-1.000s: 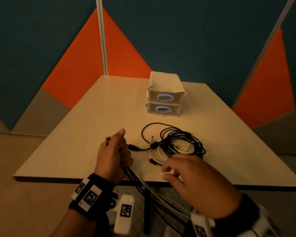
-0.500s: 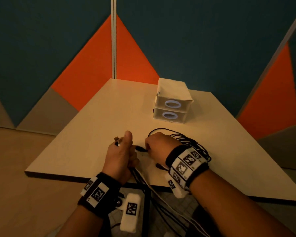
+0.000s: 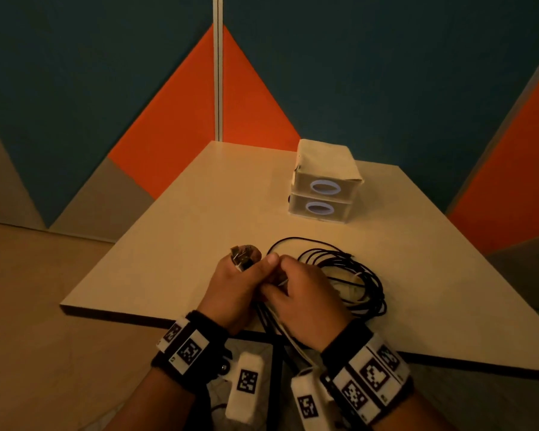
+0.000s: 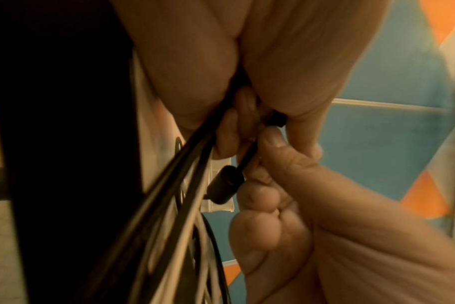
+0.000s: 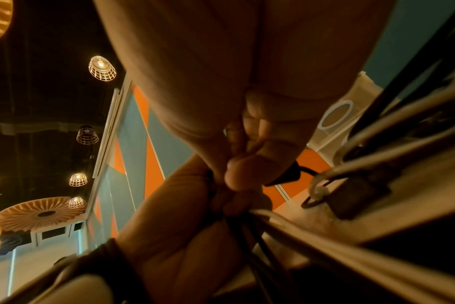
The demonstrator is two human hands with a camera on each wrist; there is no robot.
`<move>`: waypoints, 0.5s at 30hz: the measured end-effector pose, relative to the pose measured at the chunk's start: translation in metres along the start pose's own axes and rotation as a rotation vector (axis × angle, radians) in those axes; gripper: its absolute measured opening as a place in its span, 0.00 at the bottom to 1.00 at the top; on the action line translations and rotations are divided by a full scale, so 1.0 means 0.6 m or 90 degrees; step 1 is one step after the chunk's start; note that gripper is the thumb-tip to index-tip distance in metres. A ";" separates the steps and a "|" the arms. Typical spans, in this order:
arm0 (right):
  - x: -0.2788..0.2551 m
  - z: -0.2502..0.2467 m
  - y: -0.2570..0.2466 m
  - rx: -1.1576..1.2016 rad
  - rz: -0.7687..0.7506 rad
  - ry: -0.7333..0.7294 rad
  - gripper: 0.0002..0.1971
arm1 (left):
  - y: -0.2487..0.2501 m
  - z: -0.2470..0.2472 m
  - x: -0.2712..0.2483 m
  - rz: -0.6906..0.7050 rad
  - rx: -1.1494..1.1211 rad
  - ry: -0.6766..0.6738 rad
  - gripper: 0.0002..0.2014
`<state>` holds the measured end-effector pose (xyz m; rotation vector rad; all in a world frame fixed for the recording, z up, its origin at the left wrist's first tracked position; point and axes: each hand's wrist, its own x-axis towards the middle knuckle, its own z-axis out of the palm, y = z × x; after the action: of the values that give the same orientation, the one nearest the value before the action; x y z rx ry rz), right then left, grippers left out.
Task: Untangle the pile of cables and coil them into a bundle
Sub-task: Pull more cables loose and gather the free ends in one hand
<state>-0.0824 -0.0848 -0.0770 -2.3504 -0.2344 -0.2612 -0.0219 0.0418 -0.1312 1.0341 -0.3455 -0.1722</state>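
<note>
A tangle of black and white cables [image 3: 352,275] lies on the beige table [image 3: 175,262] near its front edge. My left hand [image 3: 234,290] is curled round a bunch of cable ends, whose metal plugs [image 3: 241,255] stick up past the thumb. Several strands [image 3: 277,331] hang from that fist over the table edge. My right hand [image 3: 296,293] presses against the left one and pinches a black cable with a plug [image 4: 225,185] between thumb and fingers. In the right wrist view the same black plug [image 5: 286,176] shows at the fingertips.
Two stacked white drawer boxes [image 3: 324,188] with ring handles stand at the back of the table, beyond the cables. Orange, teal and grey wall panels surround the table. The floor lies to the left, below the table edge.
My right hand came from the near side of the pile across to the left hand and now meets it, holding a black cable. The left hand kept its grip on the cable ends.
</note>
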 end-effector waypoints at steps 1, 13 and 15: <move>-0.002 0.004 0.003 -0.002 0.009 0.011 0.06 | 0.002 0.002 -0.001 0.002 -0.002 -0.002 0.14; -0.037 0.013 0.017 0.083 0.120 -0.062 0.15 | 0.018 0.015 -0.009 0.041 0.031 0.084 0.18; -0.036 0.000 0.013 0.131 0.165 -0.092 0.10 | 0.021 0.016 -0.012 0.057 0.004 0.076 0.16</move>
<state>-0.1013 -0.0922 -0.0878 -2.1672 -0.0223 0.0557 -0.0322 0.0427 -0.1172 1.0276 -0.2828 -0.0289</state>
